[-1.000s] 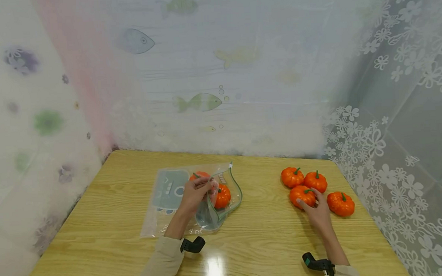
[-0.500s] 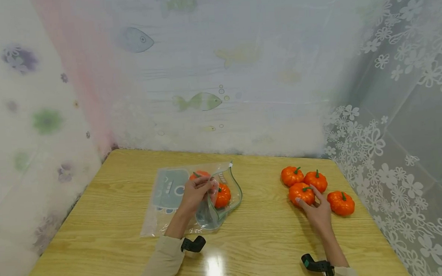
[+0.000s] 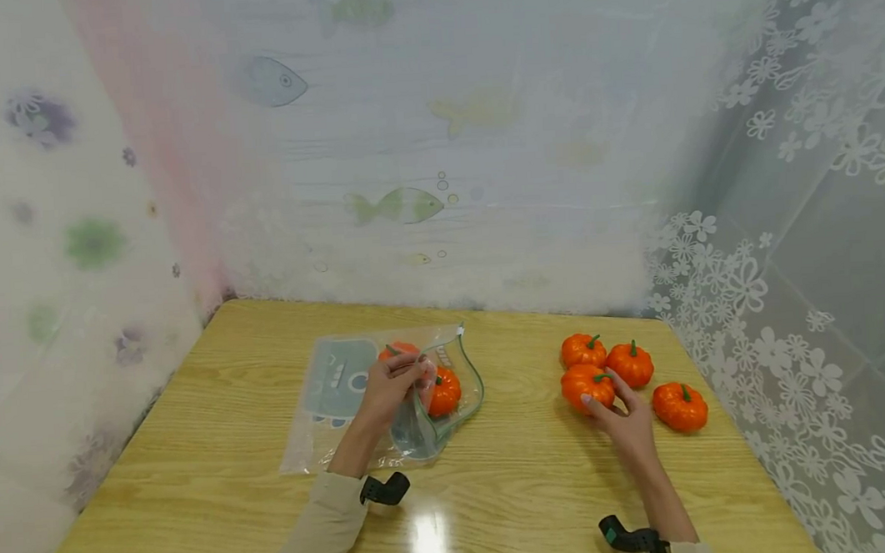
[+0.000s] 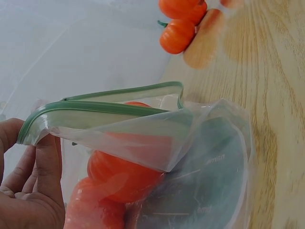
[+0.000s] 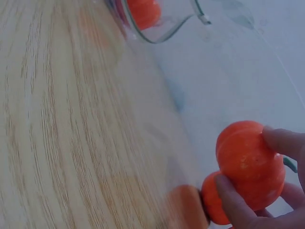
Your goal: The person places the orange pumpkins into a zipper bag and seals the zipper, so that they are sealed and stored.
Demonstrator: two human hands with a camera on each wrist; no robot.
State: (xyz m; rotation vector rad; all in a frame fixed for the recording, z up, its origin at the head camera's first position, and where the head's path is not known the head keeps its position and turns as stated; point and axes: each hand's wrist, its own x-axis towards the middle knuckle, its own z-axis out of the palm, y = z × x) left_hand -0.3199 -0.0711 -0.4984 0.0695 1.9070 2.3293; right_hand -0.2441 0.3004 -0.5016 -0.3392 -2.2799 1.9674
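Note:
My left hand (image 3: 383, 392) pinches the edge of a clear zip bag (image 3: 334, 366) with a printed picture on it. The bag's mouth gapes to the right, rimmed by a green zip strip (image 4: 109, 107). Inside lie two small orange pumpkins, one near the mouth (image 3: 444, 393) and one deeper, partly behind my hand. Over at the right, my right hand (image 3: 632, 423) grips another small pumpkin (image 3: 587, 387) between thumb and fingers. In the right wrist view that pumpkin (image 5: 248, 162) seems raised off the table, its green stem partly hidden by my fingers.
Two pumpkins stand just behind the held one, a left one (image 3: 583, 349) and a right one (image 3: 631, 365). A further pumpkin (image 3: 680, 407) sits to the right of my hand. The wooden table (image 3: 513, 473) meets a patterned curtain (image 3: 486, 249) at its back edge.
My right hand has moved left with the pumpkin, drawing it away from the rightmost one. The left hand and the bag have stayed in place.

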